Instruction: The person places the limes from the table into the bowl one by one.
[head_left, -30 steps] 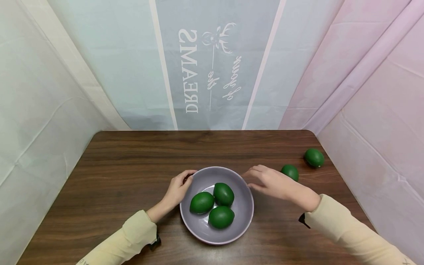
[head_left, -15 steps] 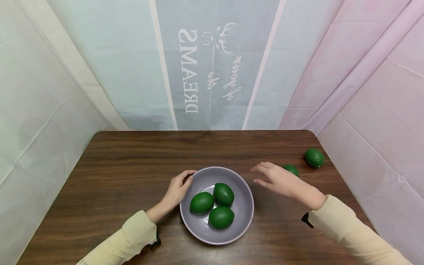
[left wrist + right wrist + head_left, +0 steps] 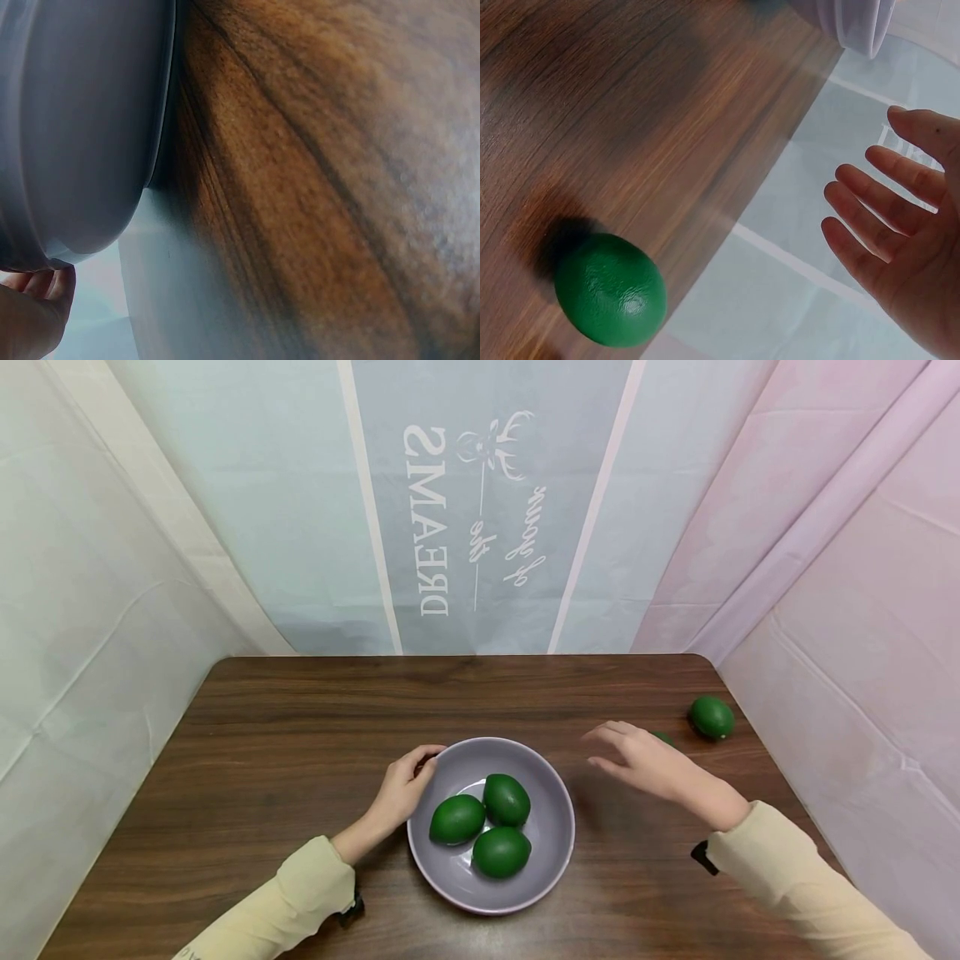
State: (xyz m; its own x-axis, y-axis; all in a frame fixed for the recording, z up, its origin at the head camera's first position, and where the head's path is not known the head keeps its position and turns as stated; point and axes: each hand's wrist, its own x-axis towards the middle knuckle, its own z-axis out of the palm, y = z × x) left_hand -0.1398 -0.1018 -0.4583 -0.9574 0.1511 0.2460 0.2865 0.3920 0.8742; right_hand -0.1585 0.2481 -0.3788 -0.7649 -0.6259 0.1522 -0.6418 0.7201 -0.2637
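A round grey-purple bowl [image 3: 545, 852] stands on the table with three green limes inside: one at its left [image 3: 457, 819], one at the back [image 3: 507, 800] and one at the front [image 3: 502, 852]. My left hand [image 3: 396, 789] grips the bowl's rim at the left; its fingertips meet the rim in the left wrist view. Right of the bowl and apart from it, my right hand [image 3: 647, 762] hovers with spread, relaxed fingers and an empty palm. Behind that hand, another lime [image 3: 663, 738] is mostly hidden; the right wrist view shows a whole lime [image 3: 611, 291] on the wood.
One more lime [image 3: 712, 717] lies near the right edge of the dark wooden table [image 3: 315, 702]. A blue-grey printed cloth [image 3: 480, 568] hangs behind the table, and pale cloth walls flank both sides.
My right hand has drawn back from the bowl's rim, to the right and slightly away, covering more of the nearer loose lime. The left hand and bowl have stayed put.
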